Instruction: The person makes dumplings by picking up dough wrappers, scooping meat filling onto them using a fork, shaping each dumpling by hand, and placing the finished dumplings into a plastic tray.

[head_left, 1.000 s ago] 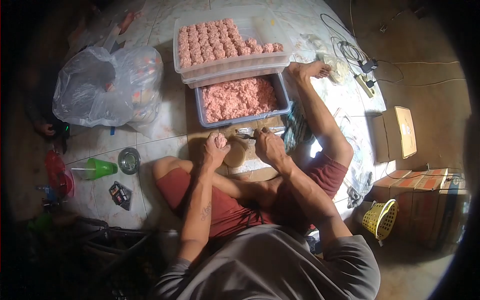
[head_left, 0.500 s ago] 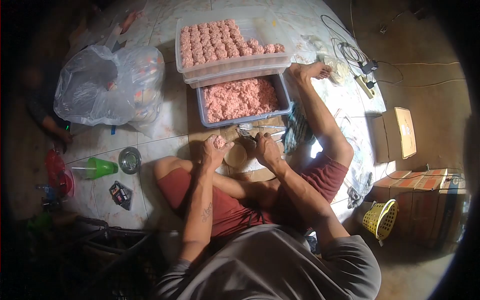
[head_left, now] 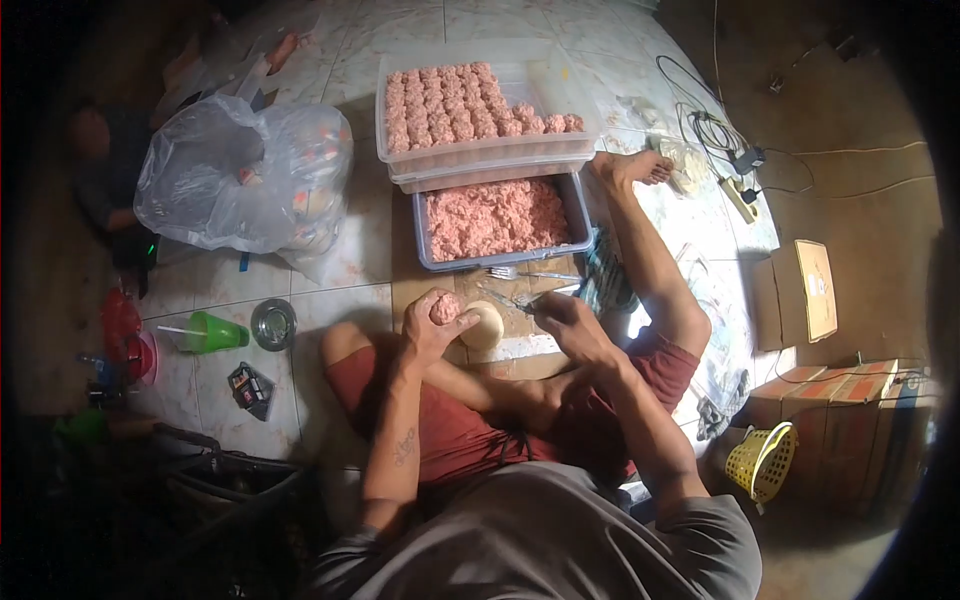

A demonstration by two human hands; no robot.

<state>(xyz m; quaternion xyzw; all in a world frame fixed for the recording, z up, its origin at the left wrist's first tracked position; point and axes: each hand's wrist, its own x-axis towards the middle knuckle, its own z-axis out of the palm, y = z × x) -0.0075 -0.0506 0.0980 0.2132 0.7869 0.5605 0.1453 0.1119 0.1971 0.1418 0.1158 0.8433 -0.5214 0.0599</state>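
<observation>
Left hand (head_left: pixel 430 328) in the head cam view is curled around a rough pink meatball (head_left: pixel 445 308), with the thumb reaching over toward a pale round dish (head_left: pixel 484 327). Right hand (head_left: pixel 570 322) is closed on a thin metal tool (head_left: pixel 528 303) pointing off to about 10 o'clock from the fist; it's too small and blurry for me to say what kind. Both hands are over the lap, well apart, with the dish between them.

Going by a clock face centred on that dish: at 12 there's a fork (head_left: pixel 503 272) lying flat, then a blue-grey tub (head_left: pixel 587 215) loaded with loose ground meat (head_left: pixel 495 220). Just past it, also at 12, is a clear plastic tray (head_left: pixel 535 92) stacked on what looks like another one. Meatballs (head_left: pixel 440 105) sit in neat rows on its left, plus a short line along the near edge.

Bluish cloth (head_left: pixel 608 275) at 2, right by the tub. Big plastic bag (head_left: pixel 200 195) at 10, another person (head_left: pixel 105 175) beyond it, mostly in shadow. At 9 you've got a round bowl (head_left: pixel 274 325) and a green cup (head_left: pixel 220 331) tipped on its side. Yellow basket (head_left: pixel 760 465) at 4, next to some cardboard boxes (head_left: pixel 840 410).
</observation>
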